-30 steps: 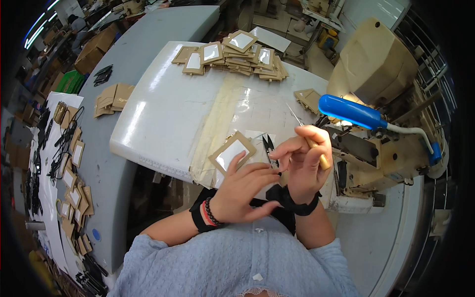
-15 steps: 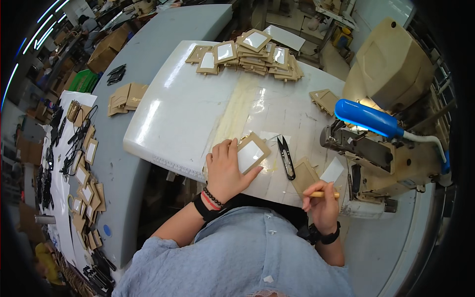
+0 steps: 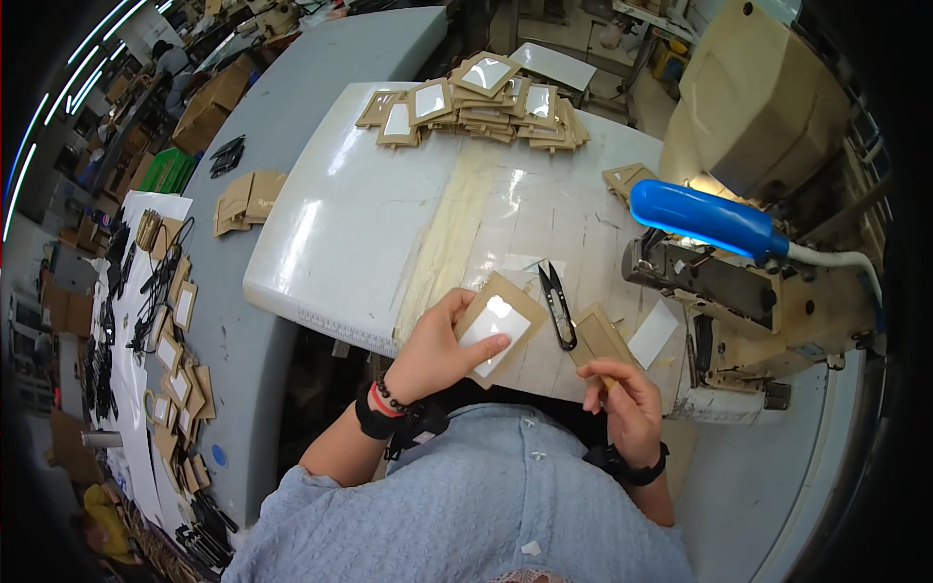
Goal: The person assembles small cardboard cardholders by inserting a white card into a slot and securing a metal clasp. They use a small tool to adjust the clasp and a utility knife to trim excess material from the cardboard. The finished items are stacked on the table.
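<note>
My left hand (image 3: 428, 352) is closed on a tan card holder (image 3: 526, 303) with a white window, its thumb pressed across the window. The holder is tilted up over the table's near edge. In my curled right hand (image 3: 632, 418) is an awl (image 3: 609, 381); only part of its wooden handle shows between the fingers. Black thread snips (image 3: 567, 336) lie just right of the card holder. Near my right fingertips, a flat tan piece (image 3: 601, 332) lies beside a white card (image 3: 653, 333).
A heap of tan card holders (image 3: 486, 119) covers the far part of the white table (image 3: 340, 214). A sewing machine (image 3: 739, 301) with a blue lamp (image 3: 700, 216) stands at right. More tan pieces (image 3: 173, 384) and black cords (image 3: 167, 282) lie on the left bench.
My left hand has lifted the card holder off the table, bringing it nearer and turning its thumb onto the window. The awl has turned in my right hand, and its thin shaft no longer shows.
</note>
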`<act>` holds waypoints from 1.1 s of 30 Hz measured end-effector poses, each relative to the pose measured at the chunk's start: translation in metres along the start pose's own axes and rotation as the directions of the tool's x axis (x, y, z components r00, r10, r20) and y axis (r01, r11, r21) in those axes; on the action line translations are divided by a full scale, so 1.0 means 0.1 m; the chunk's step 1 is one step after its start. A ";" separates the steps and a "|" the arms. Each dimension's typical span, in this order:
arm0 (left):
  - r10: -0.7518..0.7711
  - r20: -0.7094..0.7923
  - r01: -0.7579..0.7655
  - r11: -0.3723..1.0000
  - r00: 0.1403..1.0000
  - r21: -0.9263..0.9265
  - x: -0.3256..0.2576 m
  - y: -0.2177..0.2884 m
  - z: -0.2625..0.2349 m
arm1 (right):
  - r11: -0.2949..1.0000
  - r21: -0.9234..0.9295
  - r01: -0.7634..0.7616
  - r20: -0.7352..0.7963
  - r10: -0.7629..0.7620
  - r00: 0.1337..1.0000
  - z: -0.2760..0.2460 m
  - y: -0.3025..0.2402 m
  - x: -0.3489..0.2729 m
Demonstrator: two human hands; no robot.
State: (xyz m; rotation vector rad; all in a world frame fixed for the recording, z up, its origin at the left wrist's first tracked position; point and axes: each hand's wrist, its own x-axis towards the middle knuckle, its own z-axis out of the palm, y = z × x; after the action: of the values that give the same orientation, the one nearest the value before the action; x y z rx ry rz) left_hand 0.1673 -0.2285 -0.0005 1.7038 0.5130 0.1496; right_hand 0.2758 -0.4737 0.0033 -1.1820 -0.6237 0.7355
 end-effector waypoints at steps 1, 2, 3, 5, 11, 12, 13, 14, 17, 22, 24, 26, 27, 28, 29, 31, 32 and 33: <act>-0.032 0.056 0.035 0.997 0.998 -0.064 -0.05 0.06 -0.02 | 0.997 -0.063 0.038 0.021 -0.036 0.999 -0.01 -0.03 0.00; -0.059 0.115 0.073 0.989 0.992 -0.129 -0.11 0.14 -0.04 | 0.992 -0.072 0.103 0.021 -0.101 0.995 -0.01 -0.04 0.00; -0.081 0.175 0.114 0.975 0.981 -0.190 -0.15 0.20 -0.05 | 0.988 -0.098 0.123 0.008 -0.123 0.992 0.00 -0.08 0.00; -0.051 0.183 0.084 0.980 0.982 -0.182 -0.23 0.29 -0.07 | 0.975 -0.150 0.162 -0.013 -0.166 0.986 0.01 -0.17 -0.01; -0.001 0.153 0.032 0.978 0.988 -0.206 -0.39 0.44 -0.11 | 0.926 -0.341 0.163 -0.052 -0.191 0.980 0.16 -0.29 0.01; 0.015 0.144 0.015 0.979 0.989 -0.205 -0.41 0.44 -0.10 | 0.921 -0.355 0.158 -0.059 -0.191 0.980 0.19 -0.30 0.01; 0.030 0.136 -0.002 0.979 0.990 -0.205 -0.42 0.44 -0.10 | 0.903 -0.397 0.165 -0.043 -0.198 0.979 0.21 -0.31 0.02; 0.037 0.132 -0.009 0.979 0.991 -0.205 -0.43 0.46 -0.11 | 0.883 -0.437 0.172 -0.026 -0.204 0.979 0.23 -0.33 0.03; 0.057 0.120 -0.031 0.977 0.991 -0.209 -0.46 0.47 -0.11 | 0.821 -0.528 0.217 0.054 -0.223 0.973 0.30 -0.38 0.10; 0.048 0.128 -0.020 0.977 0.991 -0.214 -0.49 0.43 -0.13 | 0.715 -0.643 0.274 0.117 -0.262 0.958 0.42 -0.48 0.21; 0.054 0.131 -0.022 0.972 0.990 -0.234 -0.50 0.43 -0.14 | 0.698 -0.665 0.267 0.113 -0.260 0.959 0.46 -0.53 0.25; 0.050 0.146 -0.011 0.967 0.988 -0.256 -0.49 0.43 -0.16 | 0.652 -0.702 0.286 0.133 -0.274 0.952 0.47 -0.56 0.29; 0.043 0.161 0.002 0.963 0.986 -0.268 -0.49 0.41 -0.17 | 0.629 -0.720 0.295 0.143 -0.281 0.949 0.48 -0.57 0.31; 0.036 0.175 0.014 0.960 0.984 -0.280 -0.48 0.40 -0.18 | 0.614 -0.729 0.301 0.144 -0.293 0.945 0.48 -0.57 0.31; 0.033 0.178 0.025 0.950 0.983 -0.312 -0.48 0.39 -0.18 | 0.600 -0.738 0.307 0.145 -0.304 0.942 0.48 -0.56 0.31; 0.027 0.185 0.045 0.926 0.982 -0.375 -0.48 0.37 -0.19 | 0.560 -0.762 0.327 0.159 -0.327 0.931 0.47 -0.55 0.32; 0.023 0.182 0.044 0.933 0.983 -0.358 -0.48 0.38 -0.19 | 0.534 -0.775 0.338 0.171 -0.338 0.926 0.45 -0.55 0.32; 0.019 0.179 0.044 0.939 0.984 -0.341 -0.48 0.40 -0.20 | 0.507 -0.788 0.348 0.183 -0.348 0.920 0.45 -0.55 0.33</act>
State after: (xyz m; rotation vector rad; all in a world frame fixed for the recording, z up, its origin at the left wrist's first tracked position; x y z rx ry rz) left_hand 0.1270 -0.2348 0.0505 1.3557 0.3388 0.0695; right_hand 0.2715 -0.4332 0.0696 -1.8196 -1.2455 0.0397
